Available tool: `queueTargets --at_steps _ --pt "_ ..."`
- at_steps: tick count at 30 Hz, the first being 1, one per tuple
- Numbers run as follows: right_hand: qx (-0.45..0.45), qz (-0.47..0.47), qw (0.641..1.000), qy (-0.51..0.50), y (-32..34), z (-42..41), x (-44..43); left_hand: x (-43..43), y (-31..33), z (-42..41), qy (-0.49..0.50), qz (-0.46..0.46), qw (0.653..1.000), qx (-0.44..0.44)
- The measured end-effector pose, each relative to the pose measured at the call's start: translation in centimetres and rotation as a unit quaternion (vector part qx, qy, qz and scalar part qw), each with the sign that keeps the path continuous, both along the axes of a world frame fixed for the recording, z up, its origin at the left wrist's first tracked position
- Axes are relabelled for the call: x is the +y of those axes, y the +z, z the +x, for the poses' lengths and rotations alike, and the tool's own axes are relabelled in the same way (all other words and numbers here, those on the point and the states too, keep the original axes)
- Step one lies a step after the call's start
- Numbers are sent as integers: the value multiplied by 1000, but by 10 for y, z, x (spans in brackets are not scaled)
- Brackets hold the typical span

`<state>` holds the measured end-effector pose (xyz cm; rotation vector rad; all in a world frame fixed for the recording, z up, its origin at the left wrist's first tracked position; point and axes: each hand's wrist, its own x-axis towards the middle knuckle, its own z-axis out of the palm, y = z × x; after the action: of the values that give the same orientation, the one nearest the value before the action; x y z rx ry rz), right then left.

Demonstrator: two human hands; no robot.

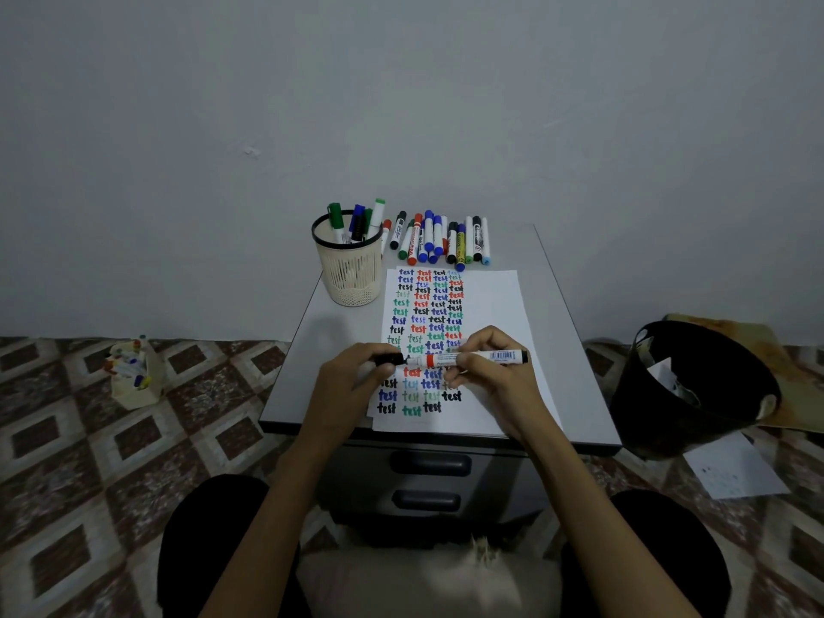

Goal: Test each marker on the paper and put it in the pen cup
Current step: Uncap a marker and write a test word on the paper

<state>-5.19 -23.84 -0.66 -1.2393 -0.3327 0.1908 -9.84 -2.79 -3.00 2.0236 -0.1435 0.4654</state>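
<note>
Over the paper, a marker is held level for what seems an uncapping.
Its black cap is pinched by the left hand and its barrel gripped by the right hand; next, the cap must be pulled off, a word written, then the pen cup reached.

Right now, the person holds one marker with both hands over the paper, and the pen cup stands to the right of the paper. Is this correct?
Not quite: in the head view the pen cup stands to the left of the paper, not the right. The rest holds: the left hand and right hand hold one marker over it.
</note>
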Motion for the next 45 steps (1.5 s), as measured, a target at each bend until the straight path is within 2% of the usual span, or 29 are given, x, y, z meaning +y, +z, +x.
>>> queueTargets --at_steps 11,16,19,22,26,30,35,38,40,42,43,45 --pt "-1 -12 1000 -3 5 -2 -1 -5 12 -3 -41 -42 998 17" --pt "-85 -149 984 -42 13 6 -12 0 24 -6 -65 -89 994 15" --pt "-175 -263 949 -9 13 12 -11 1 28 -3 -57 -65 996 -3" --pt "-229 -330 916 -10 11 13 -3 1 32 0 -49 -35 998 -22" --pt "-193 -307 932 4 12 13 5 2 36 5 -17 32 997 -75" --pt "-168 -295 940 37 13 13 11 9 33 4 -15 42 996 -77" --pt "-250 -413 875 34 25 23 24 18 30 5 8 8 998 -69" --pt "-302 -520 798 33 38 34 39 22 27 8 30 15 997 -64" --pt "-317 -561 764 39 44 46 51 23 21 9 41 20 997 -55" --pt "-313 -575 756 19 51 60 63 22 10 9 48 16 999 -3" --pt "-310 -566 764 0 56 66 69 21 5 9 53 25 998 32" --pt "-317 -499 805 -52 72 76 82 21 -3 11 60 72 992 80"
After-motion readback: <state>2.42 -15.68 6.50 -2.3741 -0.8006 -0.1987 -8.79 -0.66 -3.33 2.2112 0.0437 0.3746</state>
